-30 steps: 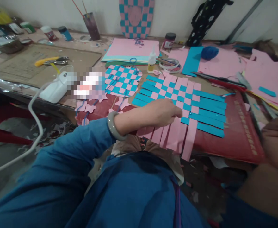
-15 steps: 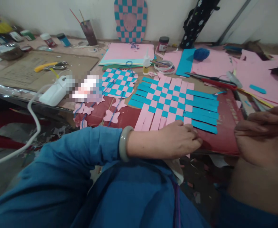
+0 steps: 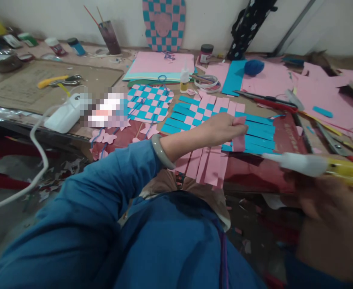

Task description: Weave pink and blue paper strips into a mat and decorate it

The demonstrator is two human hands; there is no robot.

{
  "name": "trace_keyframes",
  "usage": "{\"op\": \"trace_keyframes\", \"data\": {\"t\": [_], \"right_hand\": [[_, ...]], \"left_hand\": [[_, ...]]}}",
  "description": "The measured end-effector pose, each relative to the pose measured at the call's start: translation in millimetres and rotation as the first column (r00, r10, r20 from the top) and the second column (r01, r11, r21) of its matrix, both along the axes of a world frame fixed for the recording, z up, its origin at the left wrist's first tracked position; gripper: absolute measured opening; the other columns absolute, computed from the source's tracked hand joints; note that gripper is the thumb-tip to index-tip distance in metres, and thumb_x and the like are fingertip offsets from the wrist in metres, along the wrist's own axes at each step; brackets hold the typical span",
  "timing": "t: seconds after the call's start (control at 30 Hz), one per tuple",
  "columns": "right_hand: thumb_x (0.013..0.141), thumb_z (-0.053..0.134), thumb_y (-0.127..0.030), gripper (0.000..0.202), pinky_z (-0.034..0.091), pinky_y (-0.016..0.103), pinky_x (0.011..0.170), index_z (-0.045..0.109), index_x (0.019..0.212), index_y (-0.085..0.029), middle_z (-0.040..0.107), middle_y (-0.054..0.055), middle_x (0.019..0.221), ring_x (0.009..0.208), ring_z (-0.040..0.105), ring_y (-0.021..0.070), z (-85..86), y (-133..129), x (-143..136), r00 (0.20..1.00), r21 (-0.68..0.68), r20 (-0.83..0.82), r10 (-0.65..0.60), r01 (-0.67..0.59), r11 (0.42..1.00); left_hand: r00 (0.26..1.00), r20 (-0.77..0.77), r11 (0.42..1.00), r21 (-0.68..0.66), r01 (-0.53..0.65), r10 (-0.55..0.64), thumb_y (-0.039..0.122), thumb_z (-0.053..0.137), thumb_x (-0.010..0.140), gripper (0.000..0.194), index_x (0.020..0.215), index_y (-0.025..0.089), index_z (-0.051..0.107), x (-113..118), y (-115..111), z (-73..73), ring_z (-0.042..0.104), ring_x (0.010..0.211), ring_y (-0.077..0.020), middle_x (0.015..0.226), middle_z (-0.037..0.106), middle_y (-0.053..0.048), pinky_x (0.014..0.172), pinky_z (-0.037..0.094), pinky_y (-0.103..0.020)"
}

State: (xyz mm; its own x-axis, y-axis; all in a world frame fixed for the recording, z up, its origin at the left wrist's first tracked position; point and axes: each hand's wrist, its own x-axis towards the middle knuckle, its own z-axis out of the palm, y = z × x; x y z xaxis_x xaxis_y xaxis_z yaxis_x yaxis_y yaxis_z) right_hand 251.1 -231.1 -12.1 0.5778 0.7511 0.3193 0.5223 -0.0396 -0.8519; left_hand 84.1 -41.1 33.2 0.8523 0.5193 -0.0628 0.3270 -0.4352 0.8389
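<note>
From where I stand, the person's left hand (image 3: pixel 218 129) is closed on the end of a pink strip (image 3: pixel 239 138), pinching it up and folded over the woven sheet (image 3: pixel 206 114). That sheet, pink and blue strips crossed in a checker pattern, lies on a red board (image 3: pixel 254 172) at the near edge of the tabletop (image 3: pixel 74 59). Loose blue ends stick out toward three and nine o'clock, pink ones toward six.

The right hand (image 3: pixel 327 200) is blurred, but its fingers are wrapped around a bottle with a yellow label (image 3: pixel 345 170). The bottle lies nearly level—its white nozzle points to nine o'clock, near the lower blue ends. Whether the tip touches them, I can't tell.

Around the woven sheet, a rounded checkered piece (image 3: pixel 150 102) with blue cords sits at ten o'clock, and a small upright bottle (image 3: pixel 184 80) at eleven, just beside some white rings (image 3: pixel 207 84). A blue yarn ball (image 3: pixel 254 67) is at one o'clock, a red-handled tool (image 3: pixel 280 104) at two. Farther off at eleven, an oval checkered panel (image 3: pixel 164 26) stands against the wall—a stack of pink and pale paper (image 3: pixel 161 66) lies in front of it.
</note>
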Motion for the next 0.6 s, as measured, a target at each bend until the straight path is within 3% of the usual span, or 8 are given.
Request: {"op": "trace_keyframes", "data": {"t": [0.07, 0.13, 0.27, 0.6], "right_hand": [[0.052, 0.079, -0.058, 0.047, 0.047, 0.040, 0.051, 0.058, 0.078, -0.025, 0.053, 0.001, 0.060, 0.052, 0.054, 0.0200, 3.0, 8.9, -13.2, 0.986, -0.076, -0.169, -0.007, -0.006, 0.997], [0.048, 0.081, -0.054, 0.046, 0.047, 0.037, 0.053, 0.061, 0.076, -0.023, 0.059, 0.002, 0.064, 0.056, 0.057, 0.0200, 3.9, 18.1, -21.5, 0.993, -0.187, -0.121, -0.006, -0.017, 0.982], [0.058, 0.068, -0.066, 0.050, 0.045, 0.032, 0.054, 0.065, 0.080, -0.021, 0.065, 0.004, 0.074, 0.061, 0.059, 0.0189, 2.4, 32.8, -27.2, 0.982, -0.277, 0.180, 0.063, -0.011, 0.961], [0.077, 0.057, -0.061, 0.042, 0.046, 0.030, 0.059, 0.069, 0.088, -0.022, 0.068, 0.005, 0.081, 0.069, 0.061, 0.0193, 0.4, 41.9, -31.1, 0.854, -0.240, 0.486, 0.184, -0.072, 0.968]], "left_hand": [[0.999, 0.016, 0.992, -0.121, -0.032, 0.035, 0.031, 0.046, 0.088, 0.029, 0.071, 0.014, 0.062, 1.7, 5.1, -9.4, 0.058, 0.065, -0.0122, 0.068, 0.061, -0.005, 0.060, 0.045, -0.025], [0.998, 0.040, 0.971, -0.236, -0.045, 0.056, 0.037, 0.045, 0.089, 0.032, 0.079, 0.013, 0.062, 1.9, 8.3, -17.5, 0.061, 0.070, -0.0133, 0.080, 0.065, -0.008, 0.063, 0.048, -0.026], [0.995, 0.063, 0.929, -0.366, -0.055, 0.083, 0.048, 0.041, 0.090, 0.040, 0.086, 0.013, 0.059, 0.9, 12.0, -26.5, 0.064, 0.076, -0.0145, 0.092, 0.067, -0.011, 0.065, 0.050, -0.025], [0.989, 0.063, 0.861, -0.502, -0.084, 0.134, 0.049, 0.033, 0.093, 0.039, 0.103, 0.016, 0.052, -0.2, 18.9, -32.2, 0.064, 0.069, -0.0145, 0.091, 0.068, -0.011, 0.066, 0.051, -0.027]]}}
